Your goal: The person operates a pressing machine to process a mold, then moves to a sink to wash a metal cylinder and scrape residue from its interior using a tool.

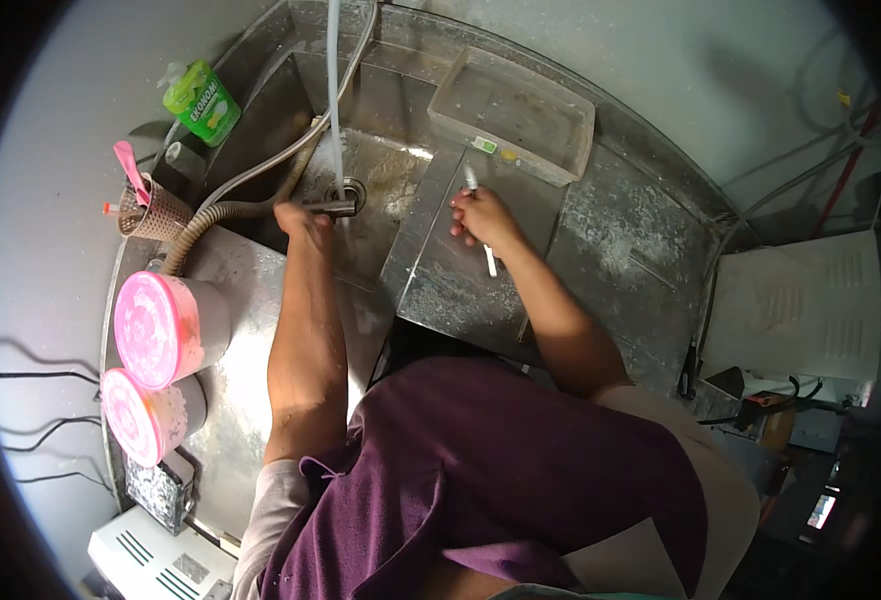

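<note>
My left hand [306, 217] reaches over the metal sink basin [371, 245], its fingers closed round a short grey metal cylinder [338, 208]. The cylinder lies above the round drain [354, 190], at the lower end of a pale vertical line that is either a hose or running water; I cannot tell which. Over the steel counter to the right of the basin, my right hand [487, 218] is closed on a slim white stick-like tool [491, 262]. Its pale, blurred other end points away from me, so its exact kind does not show.
A translucent plastic tub [516, 110] stands behind my right hand. Left of the sink are a green soap bottle [203, 103], a perforated holder [156, 210], a ribbed hose [196, 232] and two pink-lidded tubs [148, 330]. A white vented box [801, 310] sits at the right.
</note>
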A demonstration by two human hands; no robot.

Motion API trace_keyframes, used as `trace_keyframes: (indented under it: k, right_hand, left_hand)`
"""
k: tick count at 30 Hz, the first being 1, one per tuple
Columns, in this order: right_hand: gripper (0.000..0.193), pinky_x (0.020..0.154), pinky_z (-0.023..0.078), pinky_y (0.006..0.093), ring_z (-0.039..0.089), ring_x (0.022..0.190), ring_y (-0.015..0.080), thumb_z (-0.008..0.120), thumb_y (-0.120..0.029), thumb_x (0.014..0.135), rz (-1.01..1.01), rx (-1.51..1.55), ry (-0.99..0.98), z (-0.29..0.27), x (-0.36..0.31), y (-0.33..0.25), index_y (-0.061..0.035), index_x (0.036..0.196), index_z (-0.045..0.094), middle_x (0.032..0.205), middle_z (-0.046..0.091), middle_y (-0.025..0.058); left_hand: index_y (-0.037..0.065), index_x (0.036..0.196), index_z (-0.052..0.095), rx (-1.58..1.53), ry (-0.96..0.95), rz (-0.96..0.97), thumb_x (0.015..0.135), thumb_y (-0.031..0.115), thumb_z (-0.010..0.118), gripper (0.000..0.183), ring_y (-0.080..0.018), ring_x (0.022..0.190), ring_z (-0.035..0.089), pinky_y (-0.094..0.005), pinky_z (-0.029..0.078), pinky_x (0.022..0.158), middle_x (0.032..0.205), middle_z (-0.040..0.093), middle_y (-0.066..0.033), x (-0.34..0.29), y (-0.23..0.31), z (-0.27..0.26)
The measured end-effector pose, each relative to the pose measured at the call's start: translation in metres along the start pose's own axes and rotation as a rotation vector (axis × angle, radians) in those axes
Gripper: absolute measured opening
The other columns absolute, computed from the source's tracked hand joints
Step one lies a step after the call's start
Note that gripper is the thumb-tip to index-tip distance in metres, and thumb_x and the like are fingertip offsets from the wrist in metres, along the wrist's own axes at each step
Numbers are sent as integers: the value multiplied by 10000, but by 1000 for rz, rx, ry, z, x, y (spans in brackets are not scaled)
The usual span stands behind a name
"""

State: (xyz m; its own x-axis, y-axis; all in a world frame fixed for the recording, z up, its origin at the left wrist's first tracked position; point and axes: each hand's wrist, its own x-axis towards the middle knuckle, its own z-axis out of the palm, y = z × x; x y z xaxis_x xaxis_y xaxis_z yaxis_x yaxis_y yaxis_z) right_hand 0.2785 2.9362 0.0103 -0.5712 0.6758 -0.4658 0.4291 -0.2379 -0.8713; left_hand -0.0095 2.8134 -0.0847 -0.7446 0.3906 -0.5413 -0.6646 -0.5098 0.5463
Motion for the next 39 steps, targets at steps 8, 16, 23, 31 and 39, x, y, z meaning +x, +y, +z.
trace_keyframes:
  k: [8,16,23,31,39]
  right_hand:
    - [236,525,461,254,671,716,165,550,-152,917,-112,236,-246,32,78,-94,-47,1124,594,900,670,80]
    - [370,739,521,450,673,851,375,591,-369,874,-908,-533,600,-18,208,-233,-33,1014,659,863,696,188]
    - [466,881,502,428,637,1026,360,749,-322,757,-846,-877,326,-6,186,-282,-50,1119,637,1112,671,164]
    - [338,820,509,462,645,953,366,683,-280,835,-948,-1006,418,-9,207,-272,-25,1051,631,1003,674,195]
    - [390,733,506,483,648,862,372,579,-368,918,-1009,-857,576,-17,212,-262,-35,1121,585,937,672,194]
  left_hand:
    - [82,880,441,85,66,-124,1011,439,355,390,-208,555,453,-359,424,503,668,438,-65,-42,-40,21]
    - [38,940,481,226,72,-291,1020,464,360,450,-273,613,498,-419,464,560,736,504,-120,-38,-33,27]
    - [22,1088,465,177,91,-230,1022,411,415,398,-265,653,531,-436,479,591,800,551,-143,-20,-35,15]
    - [30,1044,479,202,204,-369,1009,509,361,495,-249,647,500,-398,462,596,778,509,-117,-15,-47,17]
    - [58,1075,461,137,74,-385,961,313,401,285,-268,762,534,-440,463,683,896,539,-126,-28,-35,28]
